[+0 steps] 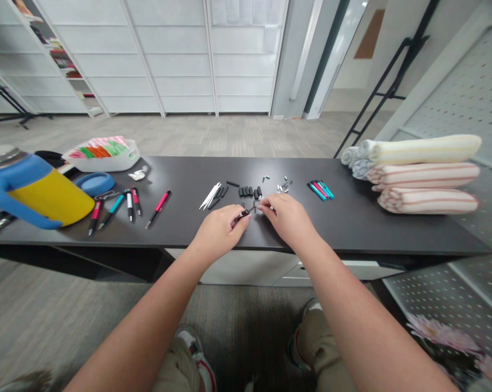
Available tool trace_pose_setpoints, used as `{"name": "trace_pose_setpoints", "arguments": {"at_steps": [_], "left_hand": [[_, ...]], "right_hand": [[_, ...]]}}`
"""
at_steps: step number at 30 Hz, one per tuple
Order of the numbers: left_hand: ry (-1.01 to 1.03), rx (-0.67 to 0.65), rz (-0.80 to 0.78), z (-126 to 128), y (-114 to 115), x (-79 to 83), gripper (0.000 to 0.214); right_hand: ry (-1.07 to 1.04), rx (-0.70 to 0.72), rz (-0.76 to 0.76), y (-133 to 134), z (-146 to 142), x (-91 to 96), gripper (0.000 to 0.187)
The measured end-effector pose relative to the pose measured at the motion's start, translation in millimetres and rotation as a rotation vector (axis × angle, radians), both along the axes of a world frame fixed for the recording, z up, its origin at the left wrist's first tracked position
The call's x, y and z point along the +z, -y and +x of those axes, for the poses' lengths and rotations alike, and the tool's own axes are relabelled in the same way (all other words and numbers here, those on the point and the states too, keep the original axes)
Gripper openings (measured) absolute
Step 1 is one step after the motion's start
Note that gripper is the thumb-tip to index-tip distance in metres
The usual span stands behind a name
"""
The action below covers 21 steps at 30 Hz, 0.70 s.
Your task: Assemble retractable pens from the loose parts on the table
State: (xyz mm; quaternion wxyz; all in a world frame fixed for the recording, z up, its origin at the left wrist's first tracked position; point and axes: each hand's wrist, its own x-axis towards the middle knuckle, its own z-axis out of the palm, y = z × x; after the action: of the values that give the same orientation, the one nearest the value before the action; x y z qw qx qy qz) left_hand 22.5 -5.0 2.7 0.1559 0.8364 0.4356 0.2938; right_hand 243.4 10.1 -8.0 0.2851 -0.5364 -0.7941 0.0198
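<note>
My left hand (220, 227) pinches a small black pen part (242, 214) just above the dark table (180, 174). My right hand (285, 216) is closed in a pinch on a tiny piece next to it, too small to name. Beyond the hands lie white refills (210, 196), black pen pieces (249, 191), small metal springs and tips (283, 186), and a few pink and teal pens (321, 190). Left of the hands lie several assembled pens (125, 206) in red, teal and black.
A blue and yellow jug (37, 190) stands at the near left, with a blue lid (94, 183) and a white tray of coloured items (102, 152) behind it. Rolled towels (425, 173) are stacked at the right end. My feet show under the table edge.
</note>
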Motion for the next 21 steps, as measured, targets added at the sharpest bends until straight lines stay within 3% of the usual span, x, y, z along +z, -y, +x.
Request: {"name": "trace_pose_setpoints", "arguments": {"at_steps": [11, 21], "left_hand": [[0.083, -0.093, 0.039, -3, -1, -1.9, 0.023], [0.135, -0.035, 0.034, -2, -2, -0.3, 0.022]], "right_hand": [[-0.102, 0.156, -0.027, 3, -17, 5.4, 0.010], [-0.225, 0.163, -0.069, 7, -18, 8.9, 0.013]]}}
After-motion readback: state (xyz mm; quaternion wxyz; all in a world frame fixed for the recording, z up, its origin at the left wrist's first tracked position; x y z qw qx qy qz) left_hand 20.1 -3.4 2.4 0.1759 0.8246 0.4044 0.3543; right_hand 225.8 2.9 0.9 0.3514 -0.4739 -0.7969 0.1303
